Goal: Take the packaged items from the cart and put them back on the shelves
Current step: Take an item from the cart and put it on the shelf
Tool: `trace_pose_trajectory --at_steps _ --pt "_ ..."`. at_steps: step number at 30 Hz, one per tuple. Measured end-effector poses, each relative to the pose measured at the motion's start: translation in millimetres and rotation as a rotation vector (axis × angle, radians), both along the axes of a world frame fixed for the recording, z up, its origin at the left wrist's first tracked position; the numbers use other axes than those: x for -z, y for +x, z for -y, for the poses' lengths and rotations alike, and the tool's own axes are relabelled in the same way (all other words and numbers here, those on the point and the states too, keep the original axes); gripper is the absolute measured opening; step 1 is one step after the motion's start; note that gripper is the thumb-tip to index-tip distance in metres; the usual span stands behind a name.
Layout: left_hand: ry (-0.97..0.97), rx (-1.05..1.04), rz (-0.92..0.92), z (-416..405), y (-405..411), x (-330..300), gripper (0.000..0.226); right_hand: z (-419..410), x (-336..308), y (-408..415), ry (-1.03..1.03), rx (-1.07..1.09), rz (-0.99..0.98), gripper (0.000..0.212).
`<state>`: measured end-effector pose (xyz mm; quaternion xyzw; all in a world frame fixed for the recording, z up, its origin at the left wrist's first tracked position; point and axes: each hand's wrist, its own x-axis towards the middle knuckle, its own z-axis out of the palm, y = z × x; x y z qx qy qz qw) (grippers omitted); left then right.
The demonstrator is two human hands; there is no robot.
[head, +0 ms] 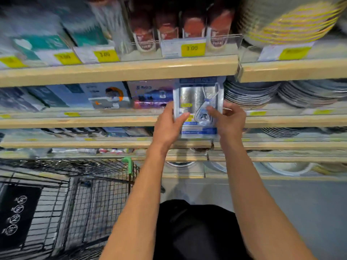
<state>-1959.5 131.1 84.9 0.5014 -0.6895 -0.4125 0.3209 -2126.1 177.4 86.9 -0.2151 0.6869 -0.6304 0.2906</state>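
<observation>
I hold a flat clear-and-blue packaged item (197, 102) upright in front of the second shelf (112, 121). My left hand (169, 126) grips its lower left edge, thumb across the front. My right hand (229, 121) grips its lower right edge, fingers curled on the front. The pack's top reaches just under the upper shelf board (120, 70), between a purple-and-white box (150, 94) on its left and stacked grey plates (249, 94) on its right. The black wire cart (65, 194) stands at the lower left; the part of it that I see shows no items.
Boxed goods and yellow price tags (193, 48) line the upper shelf. Striped bowls (291, 19) sit at the top right, more plates (315, 92) further right. Lower shelves (112, 143) hold small packs and white bowls. The cart's green corner (128, 164) stands near my left forearm.
</observation>
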Motion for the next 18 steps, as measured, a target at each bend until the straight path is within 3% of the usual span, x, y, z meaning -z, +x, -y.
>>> trace_pose_trajectory --at_steps 8,11,18 --pt "-0.096 -0.137 0.070 37 -30 -13 0.047 25 -23 -9 -0.041 -0.036 -0.361 0.022" --pt "-0.106 -0.210 0.086 46 -30 -17 0.048 33 -19 -7 -0.018 -0.052 -0.406 0.014" --pt "-0.135 -0.332 0.090 43 -35 -24 0.050 47 -18 8 0.021 0.069 -0.364 0.049"
